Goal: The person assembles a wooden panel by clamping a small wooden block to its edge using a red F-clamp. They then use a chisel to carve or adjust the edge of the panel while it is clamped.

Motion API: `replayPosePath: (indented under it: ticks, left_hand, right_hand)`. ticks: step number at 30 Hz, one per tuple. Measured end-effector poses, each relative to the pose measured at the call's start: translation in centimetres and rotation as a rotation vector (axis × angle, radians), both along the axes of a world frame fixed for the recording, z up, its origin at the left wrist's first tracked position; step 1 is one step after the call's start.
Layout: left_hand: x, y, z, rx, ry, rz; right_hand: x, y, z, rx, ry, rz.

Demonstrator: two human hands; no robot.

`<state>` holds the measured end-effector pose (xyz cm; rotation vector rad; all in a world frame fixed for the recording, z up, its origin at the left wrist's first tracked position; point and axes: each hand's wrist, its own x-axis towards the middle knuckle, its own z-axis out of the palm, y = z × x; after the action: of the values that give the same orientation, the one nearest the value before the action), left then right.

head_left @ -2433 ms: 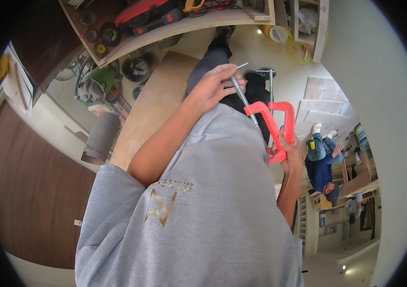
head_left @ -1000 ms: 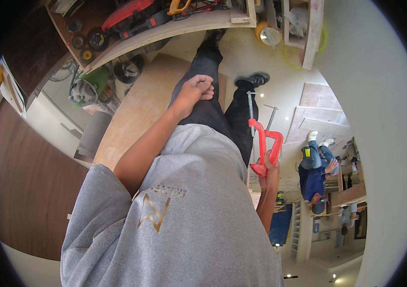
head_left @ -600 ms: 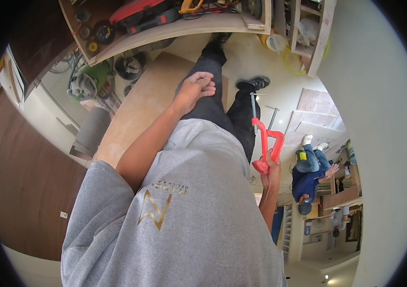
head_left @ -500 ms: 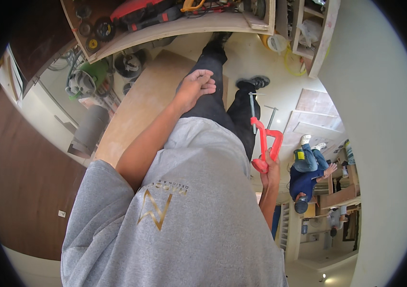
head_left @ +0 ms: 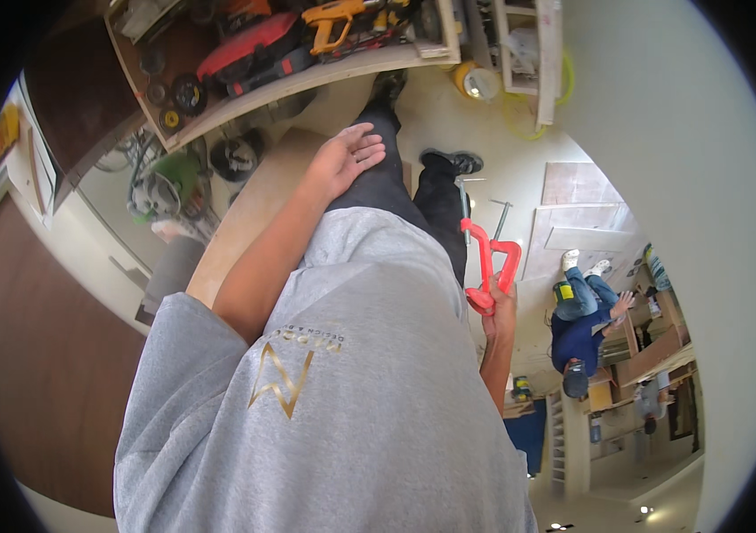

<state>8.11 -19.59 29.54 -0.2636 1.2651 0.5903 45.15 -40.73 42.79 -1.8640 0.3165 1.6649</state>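
My right hand [head_left: 501, 306] is wrapped around two red C-clamps [head_left: 487, 258] with grey metal screws, carried beside my right leg. The screws and their thin crossbars point away from the hand. Part of the clamps' lower ends is covered by my fingers. In front of my left thigh hangs my left hand [head_left: 349, 160], open and holding nothing, its fingers loosely stretched and a little bent. Black trousers and dark shoes show beneath both hands.
Ahead, a wooden shelf [head_left: 307, 78] holds an orange tool [head_left: 332, 22], a red case [head_left: 249, 49] and black discs. A plywood board [head_left: 245, 209] lies at left near a green machine [head_left: 174, 182]. Flat panels [head_left: 578, 218] lie at right, near a person in blue [head_left: 576, 333].
My view has shifted, and more of the shelf and its tools shows. The fingers of my left hand have spread slightly. The clamps stay in my right hand.
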Motion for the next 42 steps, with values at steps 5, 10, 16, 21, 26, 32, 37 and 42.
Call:
replayPosePath:
  ticks: [5, 10, 16, 21, 26, 32, 37, 42]
  left_hand:
    - [3.0, 1.7, 1.9, 0.182, 0.049, -0.163]
    - [9.6, 0.8, 5.5, 0.272, 0.053, -0.390]
    - [24.0, -2.0, 11.7, 0.516, -0.076, -0.823]
    - [33.7, -4.4, 16.6, 0.566, -0.368, -0.882]
    - [40.0, -6.6, 20.8, 0.687, -0.326, -1.078]
    - [47.2, -8.5, 23.7, 0.793, -0.458, -1.203]
    - [52.6, -8.6, 23.0, 0.894, -0.563, -1.228]
    - [56.0, -7.4, 19.9, 0.717, -0.810, -1.152]
  right_hand:
    - [3.2, -4.8, 0.0, -0.003, -0.026, -0.103]
    - [6.6, -9.4, 0.5, 0.162, -0.053, -0.244]
    - [9.0, -11.1, 6.4, 0.376, -0.128, -0.302]
    - [11.6, -14.7, 8.5, 0.529, -0.227, -0.373]
    - [13.5, -18.1, 9.4, 0.635, -0.250, -0.496]
    - [14.3, -21.0, 10.2, 0.680, -0.216, -0.722]
    - [14.0, -21.9, 10.0, 0.751, -0.290, -0.867]
    - [13.7, -20.8, 12.0, 0.677, -0.376, -1.009]
